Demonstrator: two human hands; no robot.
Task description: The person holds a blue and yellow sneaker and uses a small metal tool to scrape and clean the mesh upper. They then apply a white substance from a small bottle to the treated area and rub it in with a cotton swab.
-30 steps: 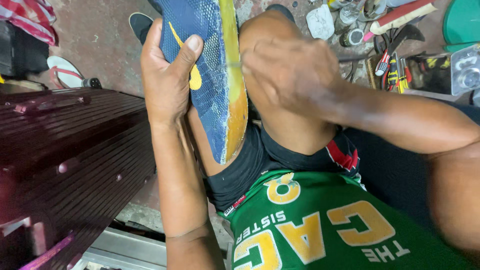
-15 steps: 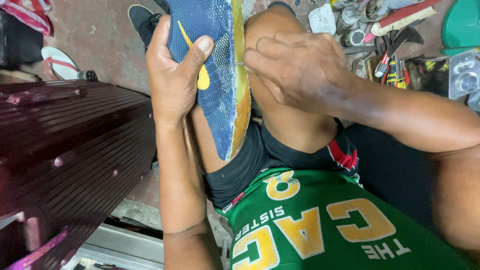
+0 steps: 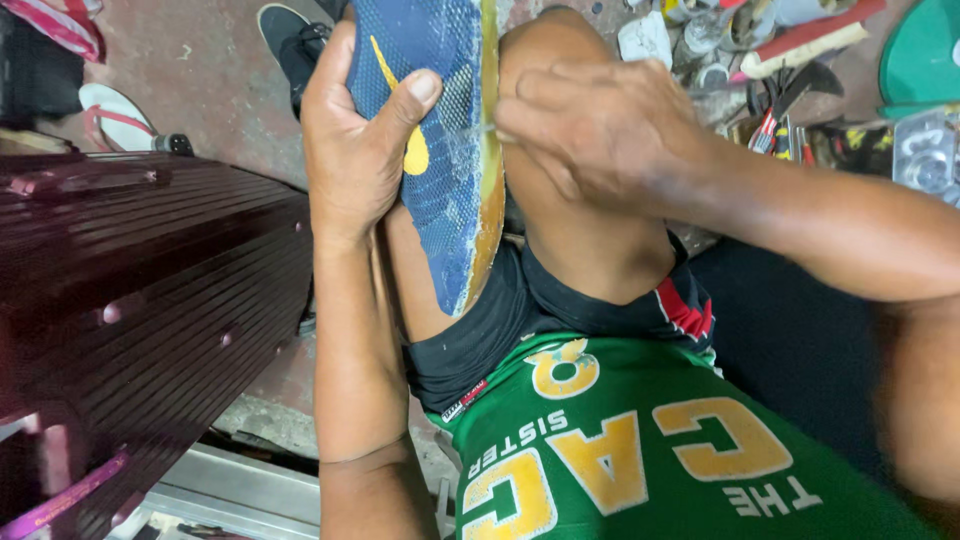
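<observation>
Head view, looking down over the person's lap. Left hand [image 3: 365,150] wrapped around a blue shoe [image 3: 435,130], thumb pressed across its mesh side next to a yellow curved mark, fingers hidden behind it. Shoe stands nearly on end, toe up at the top edge of the frame, heel down against the black shorts [image 3: 520,320]; its yellow sole [image 3: 490,170] faces the bare knee [image 3: 560,130] and rests against the thigh.

Right hand [image 3: 600,135] closed with fingertips pinched together, knuckles up, right at the sole's edge. A thin pale sliver pokes out between the fingertips and meets the seam where mesh joins sole; too small to tell what it is. Both hands close together, each on its own side of the shoe.

Person wears a green jersey [image 3: 640,450] with yellow lettering.

To the left, a dark maroon ribbed cabinet [image 3: 150,300], its top just beside the left forearm. Beyond it on the concrete floor [image 3: 220,80], a white flip-flop [image 3: 115,115] with a red strap, and a black shoe [image 3: 290,40] near the top, partly behind the left hand.

Upper right: a cluttered heap of tools [image 3: 790,100], red-handled pliers among them, small cans, a green round lid [image 3: 925,55] at the frame's corner. All well apart from the hands.
</observation>
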